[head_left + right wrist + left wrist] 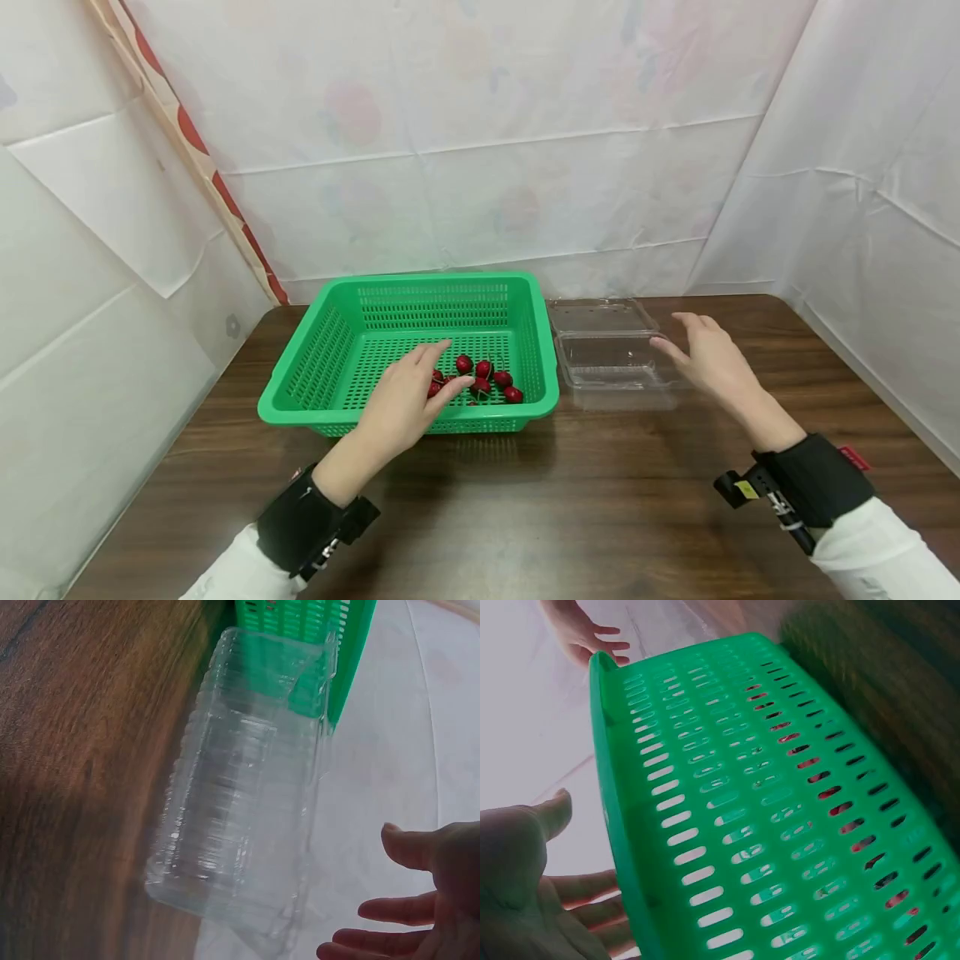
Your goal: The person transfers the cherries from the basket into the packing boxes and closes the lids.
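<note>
Several dark red cherries (481,386) lie in the front right part of a green slotted plastic basket (296,375). My left hand (401,400) hovers over the basket's front rim, fingers spread and nothing in its grasp; it hides some of the cherries from the head view. To the right of the basket stands a clear plastic clamshell box (607,362), its lid (602,317) folded back behind it. My right hand (712,358) is held at the box's right side, fingers apart and empty. In the right wrist view the box (217,802) shows no fruit inside.
Everything stands on a dark wood-grain table (585,500). White sheeting (480,167) hangs right behind the basket and box, with more sheeting along the left and right sides. Black camera straps (817,479) wrap both wrists.
</note>
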Motion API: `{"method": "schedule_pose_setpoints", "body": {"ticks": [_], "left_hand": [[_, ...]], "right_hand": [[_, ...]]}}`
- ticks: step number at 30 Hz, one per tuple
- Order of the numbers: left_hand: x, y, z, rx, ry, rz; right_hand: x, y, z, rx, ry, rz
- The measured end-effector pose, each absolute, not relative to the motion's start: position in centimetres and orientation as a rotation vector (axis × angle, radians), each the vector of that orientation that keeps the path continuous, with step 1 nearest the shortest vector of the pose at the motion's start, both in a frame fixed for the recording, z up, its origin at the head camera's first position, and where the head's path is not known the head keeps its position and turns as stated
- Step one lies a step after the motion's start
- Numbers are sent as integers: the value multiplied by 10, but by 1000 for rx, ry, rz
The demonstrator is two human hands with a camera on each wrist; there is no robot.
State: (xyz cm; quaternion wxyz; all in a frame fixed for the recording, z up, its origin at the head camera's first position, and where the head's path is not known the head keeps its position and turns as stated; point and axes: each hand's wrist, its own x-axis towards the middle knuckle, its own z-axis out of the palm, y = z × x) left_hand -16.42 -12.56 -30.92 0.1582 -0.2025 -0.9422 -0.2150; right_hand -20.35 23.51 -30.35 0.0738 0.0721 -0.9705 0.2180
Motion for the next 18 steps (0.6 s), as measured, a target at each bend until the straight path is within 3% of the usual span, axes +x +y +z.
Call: {"method": "schedule_pose_setpoints", "body": {"ticks": [18], "left_hand": [[-159,-129,-334,-739,-2432,-635]], "right_hand": [[-217,255,-326,8,-2945,879]]}}
